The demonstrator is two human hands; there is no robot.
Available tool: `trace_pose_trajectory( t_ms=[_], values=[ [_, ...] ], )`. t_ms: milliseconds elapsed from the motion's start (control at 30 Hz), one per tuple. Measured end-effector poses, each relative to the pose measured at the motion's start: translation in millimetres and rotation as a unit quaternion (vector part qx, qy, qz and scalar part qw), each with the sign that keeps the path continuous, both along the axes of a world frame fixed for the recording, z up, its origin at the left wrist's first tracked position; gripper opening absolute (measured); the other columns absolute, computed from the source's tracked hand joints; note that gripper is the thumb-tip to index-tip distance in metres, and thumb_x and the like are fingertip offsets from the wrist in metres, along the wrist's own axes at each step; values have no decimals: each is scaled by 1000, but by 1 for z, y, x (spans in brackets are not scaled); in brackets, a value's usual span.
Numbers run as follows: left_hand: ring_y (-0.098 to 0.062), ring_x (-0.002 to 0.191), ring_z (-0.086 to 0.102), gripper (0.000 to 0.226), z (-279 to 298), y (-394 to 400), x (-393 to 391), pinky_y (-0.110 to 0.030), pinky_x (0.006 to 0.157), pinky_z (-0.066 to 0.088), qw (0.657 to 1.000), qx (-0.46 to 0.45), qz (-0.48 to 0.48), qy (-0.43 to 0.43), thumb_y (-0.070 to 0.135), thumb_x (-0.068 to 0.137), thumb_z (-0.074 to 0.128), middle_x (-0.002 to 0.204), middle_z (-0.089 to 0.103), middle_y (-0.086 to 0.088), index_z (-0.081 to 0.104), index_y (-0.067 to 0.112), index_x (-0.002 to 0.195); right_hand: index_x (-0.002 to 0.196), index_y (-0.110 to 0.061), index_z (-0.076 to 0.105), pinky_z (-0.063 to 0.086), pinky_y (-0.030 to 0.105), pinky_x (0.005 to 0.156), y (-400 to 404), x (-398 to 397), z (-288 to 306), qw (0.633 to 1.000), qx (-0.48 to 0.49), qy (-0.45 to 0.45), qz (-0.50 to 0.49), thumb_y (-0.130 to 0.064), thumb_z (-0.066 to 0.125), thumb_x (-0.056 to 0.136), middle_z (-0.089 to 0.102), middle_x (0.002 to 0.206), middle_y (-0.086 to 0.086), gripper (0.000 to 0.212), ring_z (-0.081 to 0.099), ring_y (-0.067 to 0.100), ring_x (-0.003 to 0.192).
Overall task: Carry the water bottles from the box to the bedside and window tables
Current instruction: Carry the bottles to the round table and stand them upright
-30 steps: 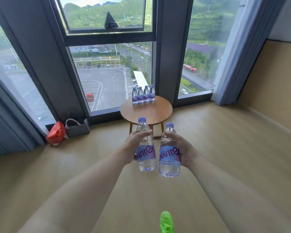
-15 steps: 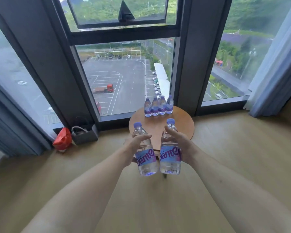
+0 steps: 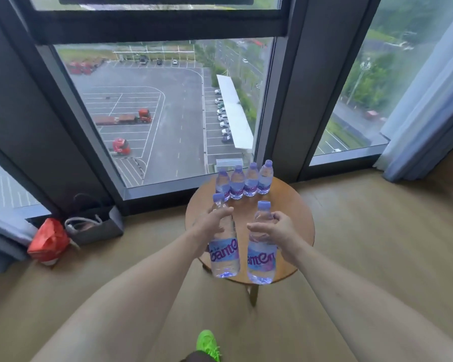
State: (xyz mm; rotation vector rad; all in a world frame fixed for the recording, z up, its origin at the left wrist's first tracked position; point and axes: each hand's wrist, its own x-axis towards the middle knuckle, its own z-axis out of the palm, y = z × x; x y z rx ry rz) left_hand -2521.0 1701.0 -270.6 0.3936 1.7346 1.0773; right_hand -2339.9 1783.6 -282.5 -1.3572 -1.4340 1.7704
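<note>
Left hand point(image 3: 215, 222) and right hand point(image 3: 277, 232) each gripping an upright bottle point(image 3: 224, 253), point(image 3: 261, 257) at shoulder, above round table point(image 3: 296, 218). Judged full, fairly heavy, smooth, slightly squeezable; held best mid-body.

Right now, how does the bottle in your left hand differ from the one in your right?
The left bottle tilts, cap leaning left; the right bottle stands nearly upright. The left hand wraps the left bottle's upper body, while the right hand grips the right bottle at its shoulder from the right side. The left bottle's base sits higher in the frame than the right bottle's. Both share blue caps and purple-lettered labels and hang over the round table.
</note>
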Motion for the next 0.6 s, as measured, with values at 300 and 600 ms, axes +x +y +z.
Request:
trace_pose_trajectory(
  t_ms=[300,600],
  values=[
    [-16,112,63,53,-31,95,-75,-51,93,55,996,-45,-77,18,45,65,88,118,68,17,63,44,112,101,-11,62,59,46,86,95,-62,-36,987,64,-142,34,-19,98,54,72,100,12,60,71,29,95],
    [-15,106,65,48,-86,166,-86,-36,92,56,990,-88,-31,103,39,66,89,111,70,7,67,33,107,76,-23,58,44,27,65,189,-93,-74,939,132,-274,159,-23,96,53,65,84,-2,44,57,17,78]
  ],
)
